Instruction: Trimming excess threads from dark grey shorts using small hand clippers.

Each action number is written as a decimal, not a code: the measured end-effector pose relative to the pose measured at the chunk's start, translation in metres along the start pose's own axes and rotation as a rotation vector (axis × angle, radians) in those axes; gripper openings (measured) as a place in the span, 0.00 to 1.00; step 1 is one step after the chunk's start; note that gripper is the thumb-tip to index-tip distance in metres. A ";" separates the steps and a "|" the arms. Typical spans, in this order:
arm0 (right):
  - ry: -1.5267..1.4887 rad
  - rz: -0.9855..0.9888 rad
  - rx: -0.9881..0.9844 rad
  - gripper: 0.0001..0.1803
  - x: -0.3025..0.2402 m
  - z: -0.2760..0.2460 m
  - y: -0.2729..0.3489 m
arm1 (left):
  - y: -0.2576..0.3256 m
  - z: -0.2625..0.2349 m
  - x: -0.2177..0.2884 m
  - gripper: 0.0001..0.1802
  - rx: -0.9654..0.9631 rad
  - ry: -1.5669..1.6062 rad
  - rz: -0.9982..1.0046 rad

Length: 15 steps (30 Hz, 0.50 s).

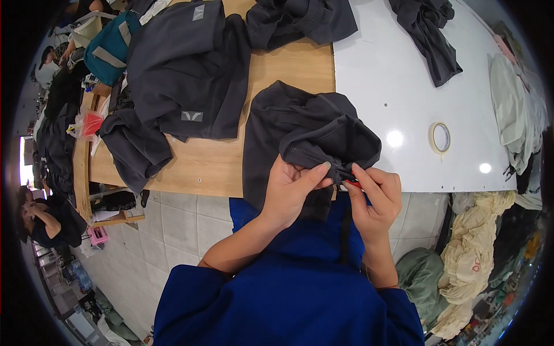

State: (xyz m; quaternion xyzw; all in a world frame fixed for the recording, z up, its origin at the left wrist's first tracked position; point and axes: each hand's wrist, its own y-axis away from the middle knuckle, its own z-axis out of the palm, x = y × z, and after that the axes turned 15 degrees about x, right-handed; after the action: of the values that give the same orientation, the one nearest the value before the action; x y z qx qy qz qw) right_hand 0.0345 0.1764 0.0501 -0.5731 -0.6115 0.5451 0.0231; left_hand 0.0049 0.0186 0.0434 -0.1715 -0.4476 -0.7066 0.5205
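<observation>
A dark grey garment (268,124) lies bunched across the front edge of the table, partly hanging over it toward me. My left hand (289,193) is closed on its gathered edge, thumb on top of a stitched seam. Close beside it, my right hand (376,199) pinches a small red-handled tool (352,184) with a dark tip. That tip meets the cloth right by my left thumb. Fingers cover most of the tool, so its exact kind does not show.
Folded dark grey garments (179,69) with light patches are stacked at left, a smaller piece (137,144) beside them. More dark cloth (300,23) lies at the back. A tape roll (439,138) rests on the white tabletop (392,75). Cream fabric (470,248) is heaped at right. People sit far left.
</observation>
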 end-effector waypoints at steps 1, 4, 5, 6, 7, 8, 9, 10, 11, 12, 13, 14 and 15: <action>-0.004 0.005 0.008 0.21 0.000 0.001 0.000 | 0.000 0.000 0.000 0.13 0.000 0.000 0.000; -0.010 0.010 0.012 0.20 0.001 0.000 0.002 | -0.001 -0.001 -0.001 0.13 -0.012 -0.001 0.006; -0.012 0.010 0.008 0.21 0.001 0.000 0.002 | 0.000 -0.001 -0.001 0.13 -0.008 -0.004 0.002; -0.013 0.010 0.008 0.21 0.001 0.000 0.003 | 0.000 -0.001 -0.001 0.13 -0.003 -0.007 -0.001; -0.016 0.039 0.018 0.21 0.001 0.000 0.004 | 0.000 -0.001 -0.001 0.13 -0.003 -0.008 -0.002; -0.018 0.067 0.027 0.21 0.001 0.000 0.004 | 0.000 0.000 -0.001 0.13 -0.004 0.000 0.016; -0.018 0.068 0.028 0.21 0.002 -0.001 0.004 | 0.000 0.000 -0.001 0.13 -0.005 0.008 0.034; -0.018 0.072 0.023 0.21 0.002 -0.001 0.004 | 0.001 0.000 -0.001 0.13 -0.005 0.008 0.034; -0.017 0.077 0.018 0.21 0.003 -0.002 0.004 | 0.001 0.001 -0.001 0.13 0.002 0.010 0.027; -0.017 0.078 0.018 0.21 0.003 -0.002 0.004 | 0.001 0.001 -0.001 0.13 0.008 0.012 0.020; -0.024 0.087 0.022 0.22 0.003 -0.002 0.004 | 0.001 0.001 -0.001 0.13 0.008 0.011 0.020; -0.032 0.096 0.025 0.22 0.003 -0.003 0.004 | 0.001 0.001 0.000 0.13 0.003 0.015 0.028; -0.032 0.096 0.025 0.22 0.003 -0.003 0.004 | 0.001 0.001 0.000 0.13 -0.002 0.020 0.036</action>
State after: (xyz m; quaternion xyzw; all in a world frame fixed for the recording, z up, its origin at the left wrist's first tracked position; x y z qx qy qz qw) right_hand 0.0377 0.1798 0.0467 -0.5928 -0.5765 0.5622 -0.0057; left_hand 0.0053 0.0196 0.0438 -0.1729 -0.4389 -0.6992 0.5372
